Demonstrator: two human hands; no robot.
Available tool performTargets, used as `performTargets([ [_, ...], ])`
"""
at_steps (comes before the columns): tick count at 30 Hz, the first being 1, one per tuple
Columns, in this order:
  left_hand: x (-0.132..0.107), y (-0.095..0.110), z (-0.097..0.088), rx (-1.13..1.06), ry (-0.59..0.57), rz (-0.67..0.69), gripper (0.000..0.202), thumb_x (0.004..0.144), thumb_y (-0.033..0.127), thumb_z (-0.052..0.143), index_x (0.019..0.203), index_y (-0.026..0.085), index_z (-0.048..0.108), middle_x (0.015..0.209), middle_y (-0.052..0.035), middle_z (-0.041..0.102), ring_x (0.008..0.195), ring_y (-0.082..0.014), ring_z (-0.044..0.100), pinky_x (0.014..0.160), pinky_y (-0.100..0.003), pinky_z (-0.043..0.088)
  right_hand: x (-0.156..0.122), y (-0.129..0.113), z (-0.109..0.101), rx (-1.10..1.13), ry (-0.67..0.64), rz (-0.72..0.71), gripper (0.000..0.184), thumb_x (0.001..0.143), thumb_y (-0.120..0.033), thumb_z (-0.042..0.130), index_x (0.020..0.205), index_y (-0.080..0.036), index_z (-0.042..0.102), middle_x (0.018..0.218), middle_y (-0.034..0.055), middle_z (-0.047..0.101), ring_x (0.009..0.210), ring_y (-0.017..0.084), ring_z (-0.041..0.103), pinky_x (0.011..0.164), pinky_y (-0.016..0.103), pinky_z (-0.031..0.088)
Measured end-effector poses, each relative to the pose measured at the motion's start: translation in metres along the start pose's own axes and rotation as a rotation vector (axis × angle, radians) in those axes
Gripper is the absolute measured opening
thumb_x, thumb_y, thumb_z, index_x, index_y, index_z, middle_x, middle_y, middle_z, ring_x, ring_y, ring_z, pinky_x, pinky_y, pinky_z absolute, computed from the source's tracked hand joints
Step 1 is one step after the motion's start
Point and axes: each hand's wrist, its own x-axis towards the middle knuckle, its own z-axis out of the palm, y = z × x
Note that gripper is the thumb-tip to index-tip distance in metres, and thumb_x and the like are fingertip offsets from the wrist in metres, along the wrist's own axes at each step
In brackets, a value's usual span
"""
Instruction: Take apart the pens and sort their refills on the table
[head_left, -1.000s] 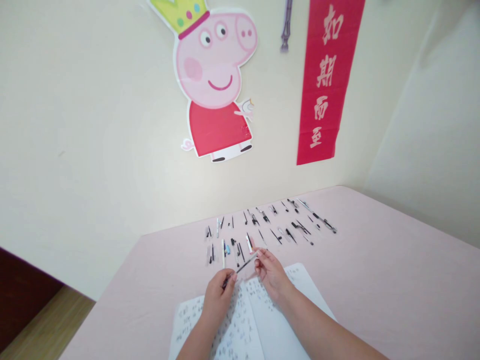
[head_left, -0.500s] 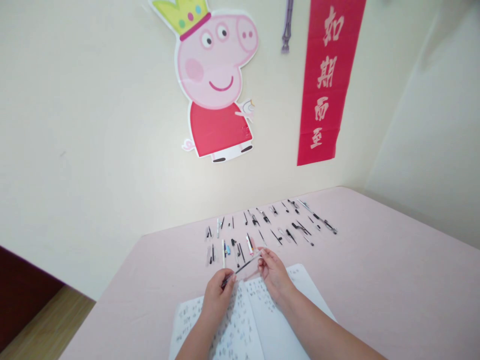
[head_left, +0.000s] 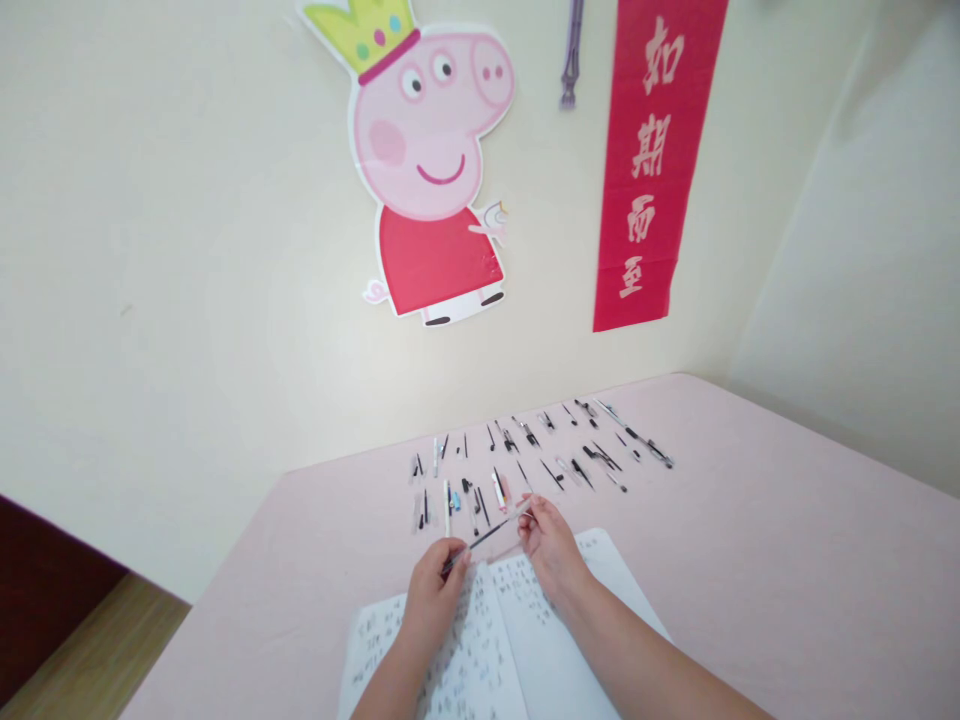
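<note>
Above an open notebook (head_left: 480,640) with handwriting on its pages, my left hand (head_left: 439,578) is closed on the dark end of a thin pen refill (head_left: 489,532). The refill slants up to the right. At its upper end, my right hand (head_left: 546,535) pinches a clear pen barrel (head_left: 520,510). The refill's dark line runs into or against this barrel; how far in, I cannot tell. Beyond the hands, two rows of pen parts lie on the table. Nearest are a pink-and-white pen piece (head_left: 499,492) and a pale pen barrel (head_left: 447,508).
The pink table (head_left: 750,560) meets a pale wall at the back. Several caps, refills and barrels, including a long pen (head_left: 649,446) at the right, lie along its far side. A cartoon pig cutout (head_left: 439,180) and a red banner (head_left: 649,170) hang on the wall.
My right hand has shifted slightly to the right with the clear barrel. My left hand stays nearly in place. The laid-out pen parts have not moved.
</note>
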Motion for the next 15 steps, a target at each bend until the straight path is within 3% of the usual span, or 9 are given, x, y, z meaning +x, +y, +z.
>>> performTargets([
  [15,-0.0002,0.0049,-0.0012,-0.066,-0.002,-0.027,0.03,0.076,0.045,0.051,0.078,0.017,0.062,0.073,-0.0041,0.063,0.07,-0.0187,0.058,0.065,-0.029,0.044,0.0009,-0.0009,-0.0013,-0.014,0.009,0.018,0.017,0.069,-0.034,0.064,0.074,-0.022,0.053,0.067,0.0004,0.065,0.051,0.011,0.051,0.049,0.024,0.043],
])
